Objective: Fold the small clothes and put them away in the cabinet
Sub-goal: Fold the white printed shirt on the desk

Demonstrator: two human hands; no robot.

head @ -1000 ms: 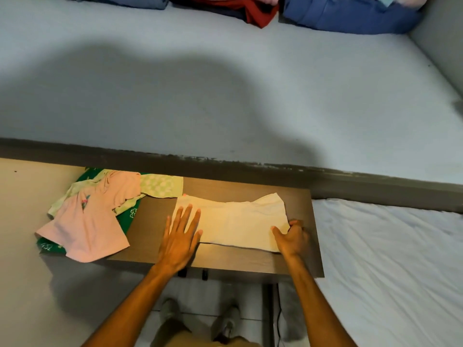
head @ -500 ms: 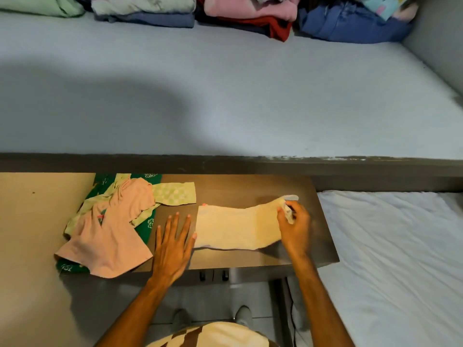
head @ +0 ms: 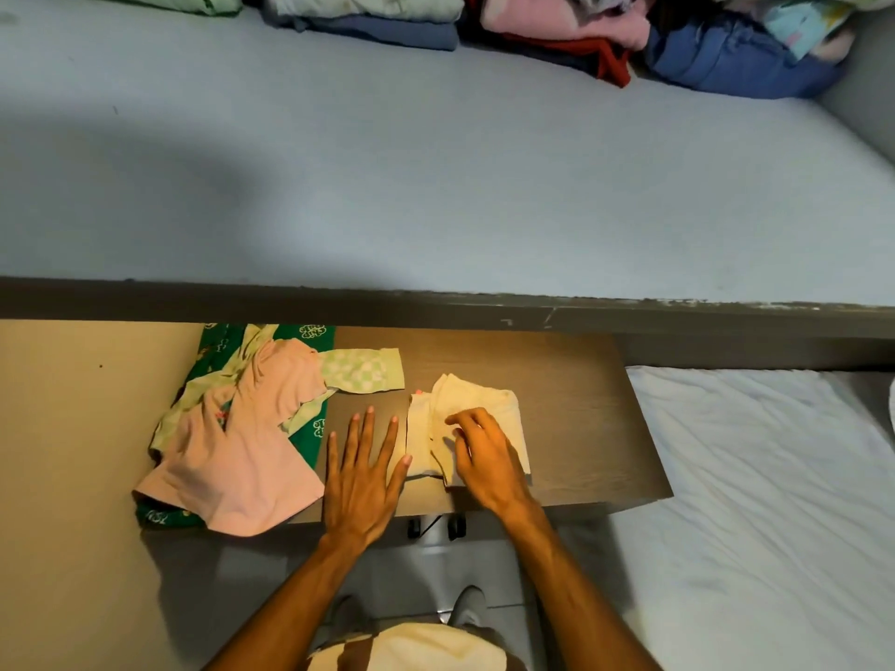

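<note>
Head view is showing me a small cream garment (head: pixel 467 423) lying folded over on the brown table (head: pixel 581 404), towards its near edge and right of the middle. My right hand (head: pixel 486 452) is resting on top of the fold with loosely curled fingers, pressing rather than pinching anything. My left hand (head: pixel 363 477) is lying flat and spread on the bare wood just beside the garment's left edge, its thumb touching the cloth, holding nothing. I am judging that the fold is being pressed down now; to do it well I should be sliding the right palm outward to flatten the crease, lining up the layered edges, which are sitting slightly askew at the far left corner, and keeping the left hand as a stop against the cloth. To the left, a pink shirt (head: pixel 242 447), a pale green checked piece (head: pixel 361 370) and a dark green printed cloth (head: pixel 310 428) are waiting in a loose heap. White marks are showing on the green cloth, but I cannot read them. Folded stacks (head: pixel 387 16) are lying on the far bed (head: pixel 436 162); no cabinet is in view.
</note>
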